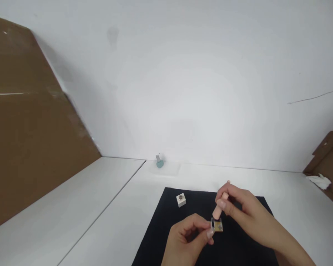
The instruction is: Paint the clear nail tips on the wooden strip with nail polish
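Holding a small square bottle (218, 225) above the middle of the black mat (197, 201).
Left hand (184, 240) pinches it with narrow fingers; right hand (242, 208) grips the pink cap (218, 210) at its 12 o'clock; a white cube (181, 200) lies at 10 o'clock.

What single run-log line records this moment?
left hand: holds small bottle | right hand: grips pink cap | below: black mat | nearby: white cube
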Motion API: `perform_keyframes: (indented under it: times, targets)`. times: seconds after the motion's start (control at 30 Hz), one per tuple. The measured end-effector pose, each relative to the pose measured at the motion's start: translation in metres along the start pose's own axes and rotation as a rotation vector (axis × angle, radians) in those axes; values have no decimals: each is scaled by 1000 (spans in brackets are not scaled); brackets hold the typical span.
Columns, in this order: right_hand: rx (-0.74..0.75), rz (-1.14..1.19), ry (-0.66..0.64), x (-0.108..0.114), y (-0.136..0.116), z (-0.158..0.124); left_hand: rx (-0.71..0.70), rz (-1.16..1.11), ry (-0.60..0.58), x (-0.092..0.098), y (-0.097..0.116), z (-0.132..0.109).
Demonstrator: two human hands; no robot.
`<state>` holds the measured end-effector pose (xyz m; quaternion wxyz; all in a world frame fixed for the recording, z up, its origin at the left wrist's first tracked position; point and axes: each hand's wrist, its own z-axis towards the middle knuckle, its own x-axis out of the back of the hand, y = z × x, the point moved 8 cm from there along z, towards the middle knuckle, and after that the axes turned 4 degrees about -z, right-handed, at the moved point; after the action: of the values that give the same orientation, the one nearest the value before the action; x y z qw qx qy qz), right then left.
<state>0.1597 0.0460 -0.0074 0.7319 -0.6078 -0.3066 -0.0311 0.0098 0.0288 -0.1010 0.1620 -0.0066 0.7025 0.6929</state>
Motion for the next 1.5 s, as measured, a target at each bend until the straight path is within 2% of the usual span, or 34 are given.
perform_keyframes:
  times: [0.07,0.13,0.3,0.37,0.5,0.6,0.77,0.83,0.93,1.0,1.13,1.23,1.33,1.5]
  targets:
    - [12,-21,83,8,0,1,5,-22,29,-2,2,-1]
    - [18,-15,104,11,-1,0,2,-50,61,-3,3,-2]
    - [23,22,-58,-4,-3,-4,53,-111,54,-4,0,0]
    - [21,16,-68,-6,-1,-3,72,-119,34,-3,-4,1]
    - [28,-9,70,7,1,1,67,-91,9,1,-9,2]
    - [26,8,74,8,0,-1,5,-7,-19,0,-6,2]
    - [-5,49,-114,-9,-2,-4,-174,209,3,-2,10,-1]
    - [-6,22,-80,-8,-1,-2,-242,279,-1,-5,16,-3]
    - [1,-40,71,6,0,1,-316,340,-10,-8,20,-5]
    - [13,-54,100,10,-1,1,-344,347,-1,-8,21,-6]
    - [-1,-40,-50,0,-4,-3,-366,329,26,-9,23,-7]
    - [-25,-63,-115,-8,-3,-3,-365,350,-7,-11,25,-7]
    - [-29,-79,-23,-3,-1,1,-351,377,-27,-12,25,-7]
    - [-9,-83,182,19,1,1,-266,383,33,-7,18,-4]
